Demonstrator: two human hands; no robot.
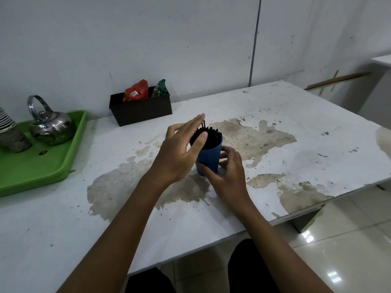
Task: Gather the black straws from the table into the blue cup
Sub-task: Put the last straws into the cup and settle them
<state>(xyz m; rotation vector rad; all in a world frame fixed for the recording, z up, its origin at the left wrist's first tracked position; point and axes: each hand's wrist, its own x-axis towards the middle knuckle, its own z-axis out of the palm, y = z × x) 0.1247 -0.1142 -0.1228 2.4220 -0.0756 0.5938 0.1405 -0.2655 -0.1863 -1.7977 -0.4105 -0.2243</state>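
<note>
Small round blue plastic cup stands upright mid-table on the worn, stained white tabletop, packed with thin black plastic straws poking above the rim. Right hand curls thumb and fingers round the cup's lower wall, steadying it. Left hand has straight fingers laid flat against the straw tops, holding nothing. No loose straws seen on the table. Judged: final settling step; next, press the taller straws down level, gently, cup held firm.
</note>
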